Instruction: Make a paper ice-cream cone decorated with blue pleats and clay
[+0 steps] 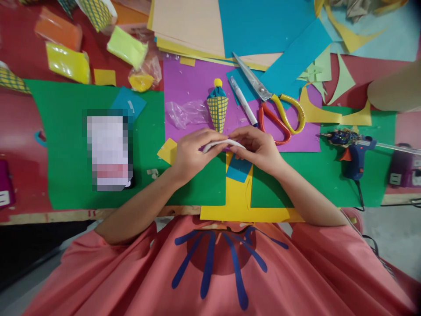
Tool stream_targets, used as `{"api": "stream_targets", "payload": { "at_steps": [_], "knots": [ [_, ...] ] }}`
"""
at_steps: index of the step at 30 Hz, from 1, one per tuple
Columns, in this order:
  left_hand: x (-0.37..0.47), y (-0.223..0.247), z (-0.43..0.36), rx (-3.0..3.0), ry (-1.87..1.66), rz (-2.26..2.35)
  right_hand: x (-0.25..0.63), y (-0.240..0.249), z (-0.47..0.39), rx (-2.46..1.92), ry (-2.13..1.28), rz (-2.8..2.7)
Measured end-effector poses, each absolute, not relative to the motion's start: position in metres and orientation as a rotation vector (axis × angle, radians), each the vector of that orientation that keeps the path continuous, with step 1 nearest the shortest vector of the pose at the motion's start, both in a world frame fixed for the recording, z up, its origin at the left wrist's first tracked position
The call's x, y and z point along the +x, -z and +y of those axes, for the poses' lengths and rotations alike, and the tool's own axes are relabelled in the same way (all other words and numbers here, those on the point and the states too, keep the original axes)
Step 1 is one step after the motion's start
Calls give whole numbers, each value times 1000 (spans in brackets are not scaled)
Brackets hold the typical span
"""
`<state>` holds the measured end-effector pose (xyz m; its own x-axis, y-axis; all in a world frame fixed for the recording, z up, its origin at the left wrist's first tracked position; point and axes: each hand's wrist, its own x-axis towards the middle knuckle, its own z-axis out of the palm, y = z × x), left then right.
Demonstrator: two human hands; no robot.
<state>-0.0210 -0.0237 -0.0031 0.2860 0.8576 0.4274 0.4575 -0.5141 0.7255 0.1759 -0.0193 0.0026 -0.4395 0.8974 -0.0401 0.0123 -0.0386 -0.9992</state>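
Note:
A thin curved white strip [223,143] spans between my two hands above the table. My left hand [194,153] pinches its left end between thumb and fingers. The right end is pinched by my right hand [258,147], with the fingers curled behind. Just beyond my fingertips lies a small yellow-and-blue checked cone [217,109] with a blue top and a yellow ball, on purple paper [184,79]. A white pen [243,101] and large scissors [261,90] with red and yellow handles lie to its right. Under my hands is a blue paper piece [239,169].
A dark blue glue gun [355,158] lies at the right on green paper [329,184]. At the left is a blurred-out phone-like object [107,151]. Wrapped clay packs [67,63] are at the upper left, stacked coloured sheets [190,26] at the back, a pale cylinder [394,87] far right.

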Motion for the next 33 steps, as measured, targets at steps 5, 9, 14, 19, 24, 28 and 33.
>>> {"api": "stream_targets", "payload": {
  "at_steps": [5, 9, 14, 19, 24, 28, 33],
  "knots": [
    [-21, 5, -26, 2147, -1139, 1120, 174, -6, -21, -1010, -1589, -1495],
    [-21, 5, -27, 2070, -1014, 1241, 176, -6, -19, -1097, -1540, -1463],
    [-21, 2, -25, 2102, -1020, 1254, 177, -4, -18, -1084, -1517, -1516],
    [-20, 3, -27, 2132, -1079, 1178, 176, -3, -20, -1094, -1440, -1595],
    [-20, 4, -28, 1961, -993, 1286, 176, -6, -19, -1144, -1379, -1520],
    [-21, 2, -27, 2060, -1062, 1293, 176, -6, -20, -1112, -1429, -1514],
    [-21, 1, -26, 2158, -1113, 1228, 175, -4, -22, -1121, -1401, -1550]
  ]
}}
